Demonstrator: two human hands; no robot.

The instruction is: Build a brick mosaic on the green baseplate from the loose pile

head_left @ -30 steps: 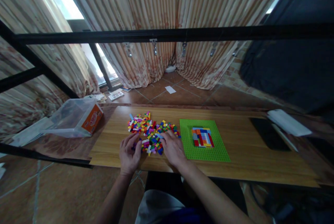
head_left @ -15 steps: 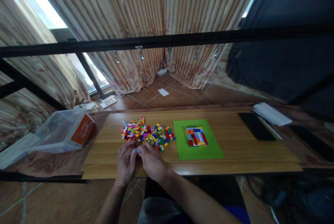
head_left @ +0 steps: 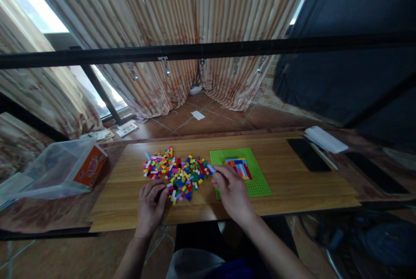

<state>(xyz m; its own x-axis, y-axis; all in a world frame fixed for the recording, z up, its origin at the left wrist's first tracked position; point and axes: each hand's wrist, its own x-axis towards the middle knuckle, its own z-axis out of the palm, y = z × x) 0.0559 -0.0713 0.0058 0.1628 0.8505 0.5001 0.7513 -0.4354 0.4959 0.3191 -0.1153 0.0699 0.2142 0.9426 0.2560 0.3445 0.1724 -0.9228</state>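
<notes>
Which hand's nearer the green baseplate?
Right. The right hand, holding a light-blue brick, overlaps the green baseplate in view, at its left side. The left hand is well left, at the near-left edge of the loose bricks.

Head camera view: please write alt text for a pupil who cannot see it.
The right hand holds a light-blue plastic brick by a green studded baseplate bearing a multicoloured brick build. The left hand is beside piled multicoloured plastic bricks on a wood-grained table.

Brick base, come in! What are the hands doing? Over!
Right hand pinching light-blue brick by left edge of green baseplate. Left hand at edge of loose brick pile, grip unclear. Right hand partly blocks view of built bricks.
</notes>
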